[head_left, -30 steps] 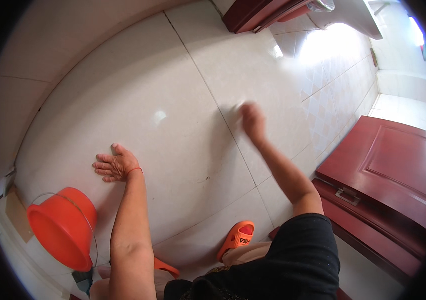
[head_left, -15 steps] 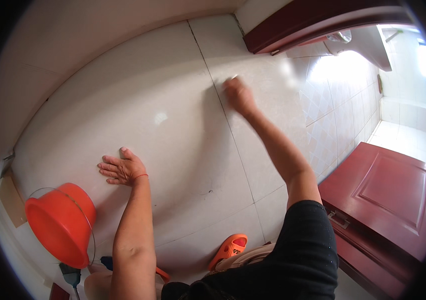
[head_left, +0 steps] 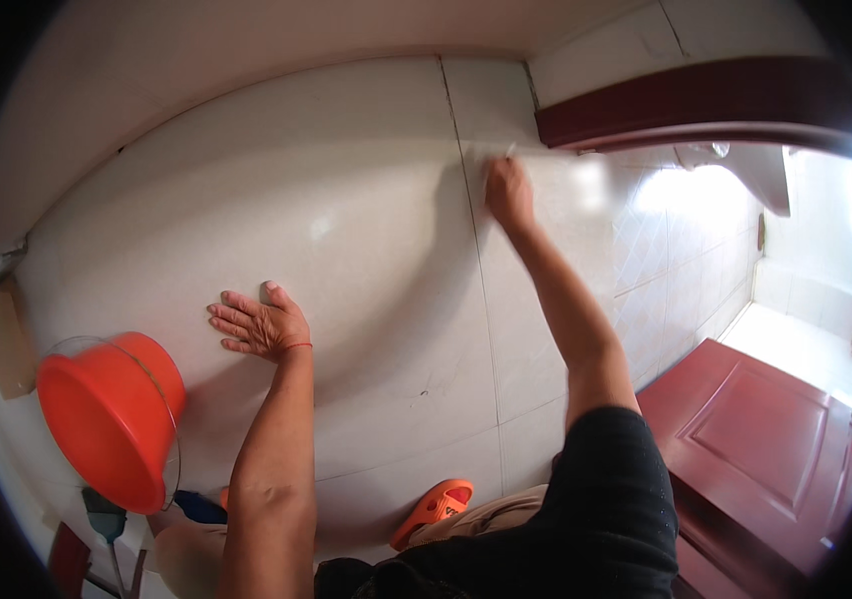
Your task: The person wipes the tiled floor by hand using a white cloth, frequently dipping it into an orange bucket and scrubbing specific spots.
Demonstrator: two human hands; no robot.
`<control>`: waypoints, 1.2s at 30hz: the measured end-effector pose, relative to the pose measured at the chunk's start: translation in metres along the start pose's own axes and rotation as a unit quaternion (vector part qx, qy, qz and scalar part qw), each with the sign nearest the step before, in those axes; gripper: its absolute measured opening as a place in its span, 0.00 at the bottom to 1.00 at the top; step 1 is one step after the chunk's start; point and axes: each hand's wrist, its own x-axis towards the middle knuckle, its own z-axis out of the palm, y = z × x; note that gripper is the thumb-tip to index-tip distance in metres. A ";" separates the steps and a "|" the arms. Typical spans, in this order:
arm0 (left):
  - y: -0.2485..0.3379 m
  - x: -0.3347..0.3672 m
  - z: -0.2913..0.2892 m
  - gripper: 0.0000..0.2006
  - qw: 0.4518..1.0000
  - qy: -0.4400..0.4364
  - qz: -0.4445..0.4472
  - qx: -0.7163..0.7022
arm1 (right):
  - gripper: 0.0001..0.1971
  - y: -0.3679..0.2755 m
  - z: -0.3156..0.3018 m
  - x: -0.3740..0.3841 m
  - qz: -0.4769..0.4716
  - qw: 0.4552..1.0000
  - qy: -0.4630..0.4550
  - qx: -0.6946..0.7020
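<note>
My left hand (head_left: 261, 323) lies flat on the pale floor tiles (head_left: 376, 299), fingers spread, a thin red string around its wrist. It holds nothing. Farther off to the right, my right hand (head_left: 511, 195) is closed and pressed low against the floor, just right of a dark tile joint. Something small and whitish (head_left: 510, 151) peeks out at its far side, smeared by motion; I cannot make out what it is. Left of my left hand stands an orange-red bucket (head_left: 96, 424) with a thin wire handle.
A dark red door (head_left: 756, 439) stands open at the right, beside a doorway into a bright tiled room. The dark red door frame (head_left: 686, 105) is at the far right. An orange slipper (head_left: 433, 507) shows near me. A grey-green brush-like tool (head_left: 104, 516) is below the bucket.
The view has shifted, so most of the scene sits elsewhere in the picture. My right hand has turned slightly, staying beside the tile joint. My left hand remains flat on the floor.
</note>
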 end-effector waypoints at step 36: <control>-0.008 0.001 0.003 0.39 0.999 0.024 0.015 -0.040 | 0.08 -0.111 -0.102 -0.178 -0.155 0.889 -0.316 0.292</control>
